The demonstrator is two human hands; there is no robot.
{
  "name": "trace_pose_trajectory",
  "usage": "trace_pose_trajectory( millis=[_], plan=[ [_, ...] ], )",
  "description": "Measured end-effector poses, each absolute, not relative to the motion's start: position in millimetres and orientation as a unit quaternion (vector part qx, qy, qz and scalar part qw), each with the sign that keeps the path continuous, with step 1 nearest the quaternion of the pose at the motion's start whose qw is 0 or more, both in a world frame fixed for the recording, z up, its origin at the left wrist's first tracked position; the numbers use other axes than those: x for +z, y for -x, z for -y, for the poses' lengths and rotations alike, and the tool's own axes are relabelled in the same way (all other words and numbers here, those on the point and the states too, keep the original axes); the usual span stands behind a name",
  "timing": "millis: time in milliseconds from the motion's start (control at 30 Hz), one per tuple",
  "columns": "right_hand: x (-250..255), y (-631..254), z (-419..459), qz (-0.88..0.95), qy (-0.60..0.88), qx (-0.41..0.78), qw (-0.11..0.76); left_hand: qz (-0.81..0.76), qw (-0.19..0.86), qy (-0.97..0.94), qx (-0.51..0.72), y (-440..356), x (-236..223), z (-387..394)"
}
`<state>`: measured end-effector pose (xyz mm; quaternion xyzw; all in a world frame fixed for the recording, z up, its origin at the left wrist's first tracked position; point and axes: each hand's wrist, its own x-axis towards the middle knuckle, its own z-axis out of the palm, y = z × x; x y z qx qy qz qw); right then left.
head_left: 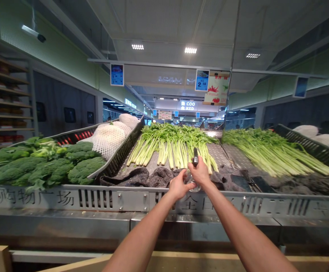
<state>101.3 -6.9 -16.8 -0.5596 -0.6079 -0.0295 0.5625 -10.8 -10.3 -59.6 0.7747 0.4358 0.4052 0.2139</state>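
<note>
My right hand (200, 172) is closed around the upper part of a clear spray bottle (195, 185), whose black spray head (195, 156) points away from me. My left hand (179, 184) grips the bottle lower down from the left, thumb and fingers curved about it; the palms hide part of it. Just beyond lies a row of celery (172, 151), pale stalks towards me and leaves at the back, on a dimpled metal shelf (153, 166). A dark crumpled cloth (141, 176) runs along the stalks' near ends, close to both hands.
A grey slotted rail (96, 198) edges the display. Broccoli (51, 166) fills the left, beside a black crate (124, 151) with white net-wrapped produce (109, 138). More celery (266, 151) shows in what looks like a mirror at right. Price signs (202, 80) hang above.
</note>
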Motion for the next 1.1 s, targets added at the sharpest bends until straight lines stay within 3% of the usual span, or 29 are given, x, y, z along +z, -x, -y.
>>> trace_pose_trajectory(
  millis=[1100],
  plan=[
    [-17.1, -93.5, 6.0, 0.617, 0.548, -0.025, 0.565, -0.435, 0.225, -0.768, 0.413, 19.4, -59.1, 12.4]
  ],
)
